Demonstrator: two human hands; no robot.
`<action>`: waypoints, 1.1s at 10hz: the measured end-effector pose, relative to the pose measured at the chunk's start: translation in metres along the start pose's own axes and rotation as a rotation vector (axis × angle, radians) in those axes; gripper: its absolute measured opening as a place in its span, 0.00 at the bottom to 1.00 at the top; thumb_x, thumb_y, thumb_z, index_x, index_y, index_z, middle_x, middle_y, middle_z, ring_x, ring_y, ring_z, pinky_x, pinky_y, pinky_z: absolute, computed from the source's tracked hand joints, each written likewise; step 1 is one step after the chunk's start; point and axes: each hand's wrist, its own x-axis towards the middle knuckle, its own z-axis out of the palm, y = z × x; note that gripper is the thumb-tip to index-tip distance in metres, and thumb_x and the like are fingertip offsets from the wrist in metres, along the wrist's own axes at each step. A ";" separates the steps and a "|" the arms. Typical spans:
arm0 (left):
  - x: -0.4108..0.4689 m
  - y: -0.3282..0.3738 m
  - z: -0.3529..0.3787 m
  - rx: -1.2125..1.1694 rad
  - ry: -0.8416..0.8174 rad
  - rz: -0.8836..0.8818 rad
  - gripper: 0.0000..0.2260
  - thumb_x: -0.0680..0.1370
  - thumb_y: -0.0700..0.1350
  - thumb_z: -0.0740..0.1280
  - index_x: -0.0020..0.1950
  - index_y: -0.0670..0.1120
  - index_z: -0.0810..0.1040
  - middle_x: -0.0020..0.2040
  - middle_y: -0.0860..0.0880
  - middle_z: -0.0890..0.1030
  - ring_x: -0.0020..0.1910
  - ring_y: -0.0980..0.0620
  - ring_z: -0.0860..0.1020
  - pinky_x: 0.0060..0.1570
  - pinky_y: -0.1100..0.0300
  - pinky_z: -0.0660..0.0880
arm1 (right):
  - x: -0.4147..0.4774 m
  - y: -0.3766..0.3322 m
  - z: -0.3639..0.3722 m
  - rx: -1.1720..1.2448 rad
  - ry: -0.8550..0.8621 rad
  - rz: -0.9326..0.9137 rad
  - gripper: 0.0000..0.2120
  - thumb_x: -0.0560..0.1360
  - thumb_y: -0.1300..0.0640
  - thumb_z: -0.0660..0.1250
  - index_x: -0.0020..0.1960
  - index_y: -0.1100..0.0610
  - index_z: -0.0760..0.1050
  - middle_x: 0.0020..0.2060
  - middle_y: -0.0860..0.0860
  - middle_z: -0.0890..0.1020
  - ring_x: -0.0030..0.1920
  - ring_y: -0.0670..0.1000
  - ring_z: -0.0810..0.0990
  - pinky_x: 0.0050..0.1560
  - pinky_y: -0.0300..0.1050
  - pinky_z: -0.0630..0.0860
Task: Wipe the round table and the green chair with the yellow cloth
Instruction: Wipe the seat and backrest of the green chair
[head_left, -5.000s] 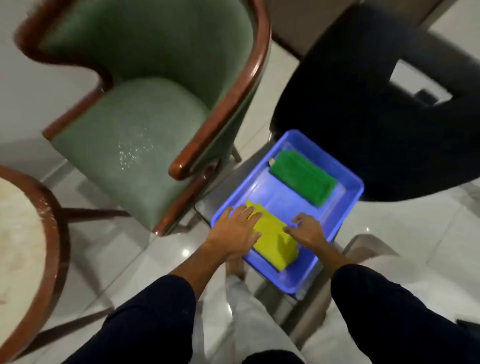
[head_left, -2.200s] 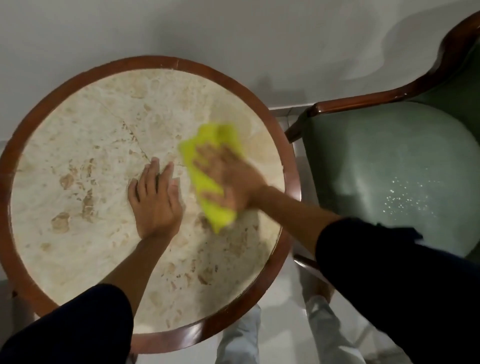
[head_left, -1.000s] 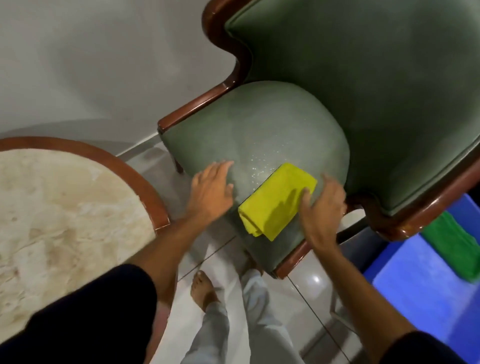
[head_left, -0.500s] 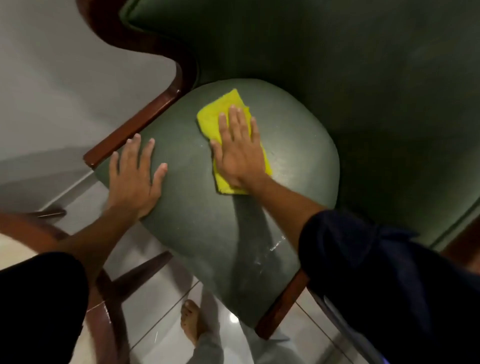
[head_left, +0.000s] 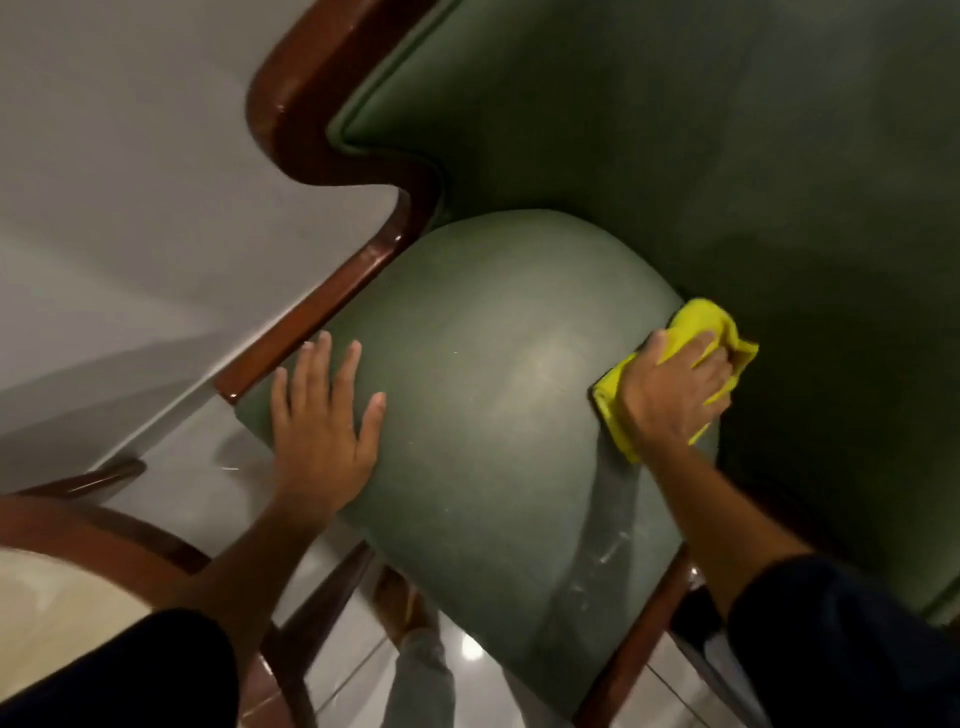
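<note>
Pale glossy floor tiles (head_left: 171, 499) and a grey wall (head_left: 130, 182) surround the green chair (head_left: 488, 395), which has a dark wooden frame. Left hand (head_left: 322, 431): laid flat on the left front part of the seat cushion, fingers spread wide, holding nothing. Right hand (head_left: 675, 395): pressed palm-down on the yellow cloth (head_left: 727, 338), fingers bent over it, pinning it against the right rear of the seat where cushion meets backrest. Cloth is bunched, its edges showing beyond the hand on both sides. Round table (head_left: 57, 608): only its wooden rim and pale top show at lower left, blurred. No legible writing or labels seen.
</note>
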 end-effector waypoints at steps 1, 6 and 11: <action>0.002 -0.009 0.000 -0.021 -0.065 0.017 0.27 0.81 0.58 0.51 0.78 0.47 0.58 0.79 0.41 0.59 0.79 0.43 0.57 0.77 0.40 0.53 | 0.021 -0.041 0.006 -0.040 -0.049 -0.178 0.30 0.81 0.42 0.49 0.79 0.56 0.54 0.78 0.60 0.57 0.78 0.61 0.53 0.76 0.64 0.48; 0.004 -0.015 -0.021 -0.032 -0.220 0.173 0.29 0.80 0.59 0.48 0.78 0.47 0.57 0.80 0.40 0.54 0.79 0.41 0.53 0.77 0.39 0.51 | -0.212 0.156 0.005 -0.363 -0.424 -1.202 0.27 0.79 0.51 0.56 0.77 0.49 0.59 0.79 0.55 0.56 0.79 0.57 0.51 0.77 0.61 0.49; 0.012 0.006 -0.031 -0.227 -0.219 0.016 0.25 0.81 0.56 0.46 0.73 0.49 0.68 0.78 0.43 0.63 0.77 0.41 0.60 0.75 0.42 0.54 | -0.147 -0.005 0.017 -0.184 -0.269 -1.091 0.27 0.80 0.41 0.51 0.77 0.49 0.58 0.79 0.55 0.59 0.79 0.58 0.53 0.78 0.60 0.48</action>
